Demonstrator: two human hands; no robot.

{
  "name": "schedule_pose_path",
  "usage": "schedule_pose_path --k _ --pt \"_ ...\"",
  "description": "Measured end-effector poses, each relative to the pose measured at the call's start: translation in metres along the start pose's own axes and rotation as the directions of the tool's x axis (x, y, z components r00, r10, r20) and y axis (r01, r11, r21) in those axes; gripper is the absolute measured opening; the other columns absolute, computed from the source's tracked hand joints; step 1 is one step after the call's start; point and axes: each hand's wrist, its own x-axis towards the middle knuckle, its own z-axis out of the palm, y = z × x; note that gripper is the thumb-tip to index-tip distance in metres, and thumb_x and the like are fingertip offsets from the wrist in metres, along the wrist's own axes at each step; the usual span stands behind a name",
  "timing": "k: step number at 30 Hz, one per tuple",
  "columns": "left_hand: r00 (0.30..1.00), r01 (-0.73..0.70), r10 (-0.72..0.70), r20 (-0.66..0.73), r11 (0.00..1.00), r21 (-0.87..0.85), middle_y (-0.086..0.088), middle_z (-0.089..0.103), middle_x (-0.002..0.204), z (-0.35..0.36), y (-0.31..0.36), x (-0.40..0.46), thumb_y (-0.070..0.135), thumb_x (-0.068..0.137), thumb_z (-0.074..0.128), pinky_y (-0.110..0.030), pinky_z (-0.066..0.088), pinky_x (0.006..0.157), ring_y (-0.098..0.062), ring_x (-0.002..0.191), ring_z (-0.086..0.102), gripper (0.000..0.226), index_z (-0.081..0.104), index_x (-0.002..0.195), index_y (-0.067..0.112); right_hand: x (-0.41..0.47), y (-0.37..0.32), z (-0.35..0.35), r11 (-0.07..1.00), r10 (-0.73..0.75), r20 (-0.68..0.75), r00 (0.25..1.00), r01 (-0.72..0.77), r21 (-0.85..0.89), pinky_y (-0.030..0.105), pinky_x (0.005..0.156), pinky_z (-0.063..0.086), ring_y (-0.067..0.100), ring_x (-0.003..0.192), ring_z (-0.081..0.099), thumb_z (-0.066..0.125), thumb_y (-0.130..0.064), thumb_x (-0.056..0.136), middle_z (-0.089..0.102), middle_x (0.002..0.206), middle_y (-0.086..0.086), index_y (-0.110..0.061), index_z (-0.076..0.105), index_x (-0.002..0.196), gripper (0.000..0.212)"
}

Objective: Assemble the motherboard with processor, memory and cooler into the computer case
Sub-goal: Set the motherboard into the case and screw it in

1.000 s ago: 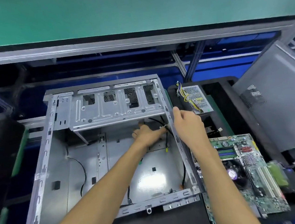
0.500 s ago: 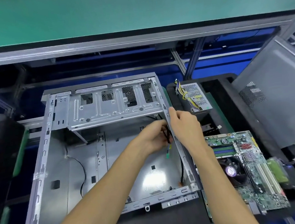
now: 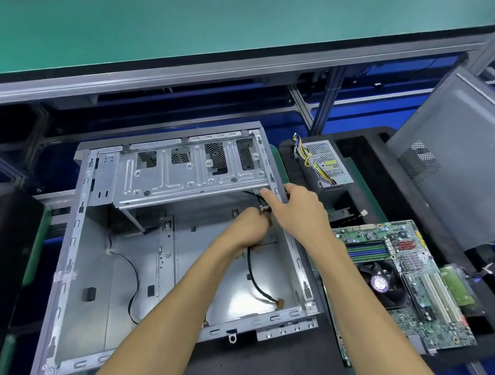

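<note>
The open grey computer case (image 3: 76, 262) lies flat in the middle, its drive cage (image 3: 188, 174) at the far end. Inside near the case's right wall, my left hand (image 3: 251, 229) is closed on a black cable (image 3: 256, 279) that loops down to a connector near the front right corner. My right hand (image 3: 299, 209) rests on the right wall's rim, its fingers pinching the same cable bundle at a white tie. The green motherboard (image 3: 414, 292), with memory sticks and a black cooler fan (image 3: 378, 282), lies outside, to the right of the case.
A power supply (image 3: 325, 165) with yellow wires stands behind the motherboard. A grey side panel (image 3: 463, 168) leans at the right. Another black cable (image 3: 133, 287) runs across the case floor at left. A black tray lies under the motherboard, and a green shelf spans overhead.
Both hands stayed at the case's right wall and kept working the cable bundle. My left hand closed around the cable, and its lower length now hangs in a loop toward the front corner.
</note>
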Motion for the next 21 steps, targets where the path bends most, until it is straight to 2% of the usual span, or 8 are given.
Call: schedule_pose_path --k 4,7,11,13,15,17,19,21 --pt "0.999 0.034 -0.030 0.027 0.987 -0.159 0.001 0.035 0.059 -0.008 -0.002 0.002 0.014 0.101 0.039 -0.023 0.024 0.045 -0.013 0.047 0.029 0.025 0.052 0.078 0.013 -0.002 0.001 0.003 1.000 -0.009 -0.043 0.999 0.010 0.007 0.039 0.070 0.050 0.034 0.079 0.060 0.054 -0.052 0.097 0.067 0.081 0.003 -0.023 0.053 0.070 0.039" --pt "0.999 0.045 -0.042 0.020 0.974 -0.221 0.004 0.031 0.054 -0.011 -0.004 0.006 0.019 0.099 0.045 -0.024 0.021 0.045 -0.012 0.044 0.027 0.025 0.062 0.083 0.009 -0.002 0.002 0.004 1.000 -0.008 -0.055 0.998 0.009 0.009 0.039 0.071 0.051 0.034 0.079 0.060 0.052 -0.052 0.097 0.068 0.082 0.003 -0.021 0.060 0.075 0.039" --pt "0.998 -0.009 -0.002 -0.060 0.984 -0.180 0.001 0.044 0.059 -0.012 -0.008 0.010 0.016 0.099 0.049 -0.027 0.030 0.050 -0.014 0.050 0.035 0.027 0.071 0.087 0.007 -0.002 0.004 0.006 0.999 -0.006 -0.070 0.998 0.008 0.031 0.038 0.068 0.049 0.031 0.077 0.061 0.052 -0.053 0.098 0.067 0.079 -0.001 -0.020 0.064 0.078 0.040" --pt "0.997 -0.049 0.036 -0.065 0.977 -0.207 -0.004 0.057 0.064 -0.010 -0.010 0.010 0.011 0.099 0.047 -0.029 0.041 0.055 -0.017 0.054 0.047 0.028 0.068 0.081 0.006 -0.002 0.003 0.007 0.999 0.001 -0.087 0.996 0.003 0.035 0.037 0.067 0.046 0.031 0.077 0.060 0.052 -0.055 0.098 0.067 0.078 -0.001 -0.022 0.062 0.076 0.040" --pt "0.993 -0.068 0.045 -0.107 0.971 -0.228 -0.007 0.066 0.070 -0.007 -0.013 0.011 0.007 0.098 0.046 -0.031 0.051 0.063 -0.020 0.062 0.059 0.027 0.069 0.085 0.005 -0.003 0.003 0.007 0.999 0.011 -0.100 0.995 -0.007 0.039 0.037 0.067 0.044 0.032 0.078 0.059 0.052 -0.057 0.097 0.065 0.076 0.000 -0.025 0.056 0.070 0.042" --pt "0.973 -0.084 0.048 -0.224 0.985 -0.152 -0.007 0.073 0.086 -0.006 -0.018 0.016 0.006 0.098 0.045 -0.030 0.054 0.070 -0.020 0.073 0.064 0.027 0.071 0.094 0.007 -0.004 0.003 0.007 0.998 0.018 -0.109 0.994 -0.012 0.054 0.036 0.063 0.041 0.031 0.073 0.057 0.054 -0.057 0.096 0.059 0.067 -0.003 -0.026 0.047 0.061 0.047" --pt "0.928 -0.062 0.058 -0.368 0.998 0.000 -0.009 0.073 0.099 -0.014 -0.024 0.022 0.010 0.098 0.045 -0.033 0.054 0.079 -0.025 0.086 0.066 0.026 0.071 0.098 0.007 -0.004 0.003 0.007 0.997 0.011 -0.132 0.991 -0.002 0.075 0.034 0.055 0.034 0.024 0.060 0.050 0.056 -0.055 0.096 0.048 0.055 -0.008 -0.028 0.039 0.054 0.053" --pt "0.872 0.028 0.059 -0.487 0.985 0.171 -0.011 0.070 0.099 -0.027 -0.032 0.021 0.015 0.097 0.048 -0.035 0.051 0.080 -0.032 0.091 0.064 0.019 0.065 0.092 0.008 -0.004 0.003 0.008 0.997 0.004 -0.146 0.989 0.007 0.077 0.030 0.051 0.029 0.015 0.052 0.042 0.058 -0.054 0.096 0.041 0.050 -0.009 -0.029 0.035 0.052 0.055"
